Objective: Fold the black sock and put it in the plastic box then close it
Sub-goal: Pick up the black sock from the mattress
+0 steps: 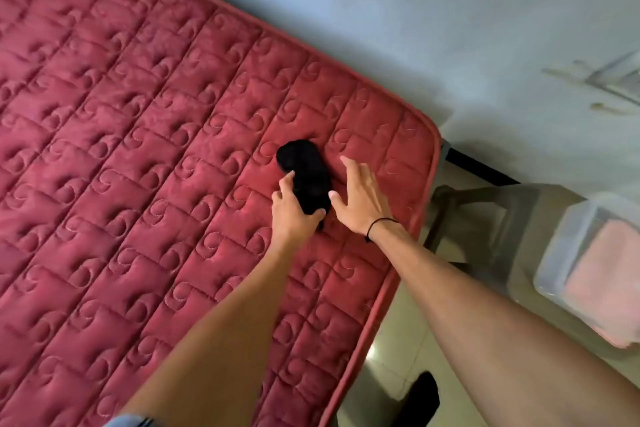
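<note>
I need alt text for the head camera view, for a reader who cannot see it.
Two bare hands work on a black sock lying on a red quilted mattress: the left hand grips its near end, the right hand is spread open beside it. A clear plastic box holding something pink sits at right.

Both forearms stretched forward, bare. Left hand palm down, fingers and thumb curled in a grip on the black sock. Right hand just beside it, flat, fingers spread and extended (a thin dark band at the wrist), holding nothing.
</note>
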